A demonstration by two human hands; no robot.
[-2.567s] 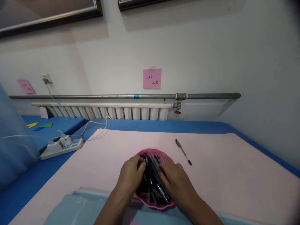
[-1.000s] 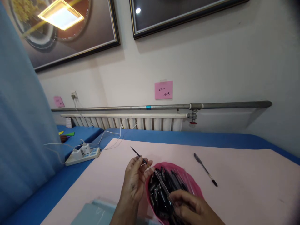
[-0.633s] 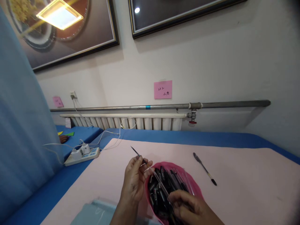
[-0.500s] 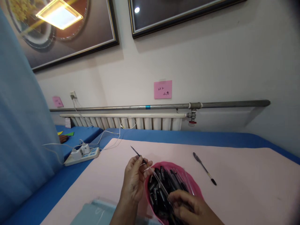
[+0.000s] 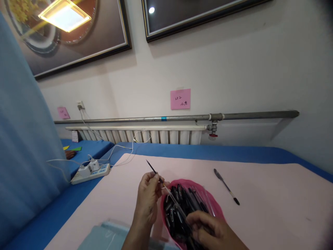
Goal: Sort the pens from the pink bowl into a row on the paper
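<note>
Between the fingertips of my left hand (image 5: 147, 198) is a dark pen refill (image 5: 151, 167), its tip pointing up and left. My right hand (image 5: 212, 227) grips the lower end of a clear pen barrel (image 5: 176, 204). The refill's tail lines up with the barrel's upper end and appears to sit inside it. Below both hands stands a pink basket (image 5: 220, 205) filled with black pen caps (image 5: 179, 218) and clear barrels (image 5: 208, 201). One capless-looking pen (image 5: 225, 185) with a black end lies on the pink sheet, right of the basket.
Pink sheet (image 5: 273, 201) covers the blue table (image 5: 208, 152). A light-blue plastic item (image 5: 101, 238) lies at the front left. A power strip (image 5: 101, 171) with white plugs and cables sits left. Behind the blue curtain (image 5: 23, 139), another person's hand (image 5: 70, 154) shows.
My left hand and the refill have shifted very slightly, and more of the refill's tail shows along the barrel's line. My right hand stays nearly still with the barrel.
</note>
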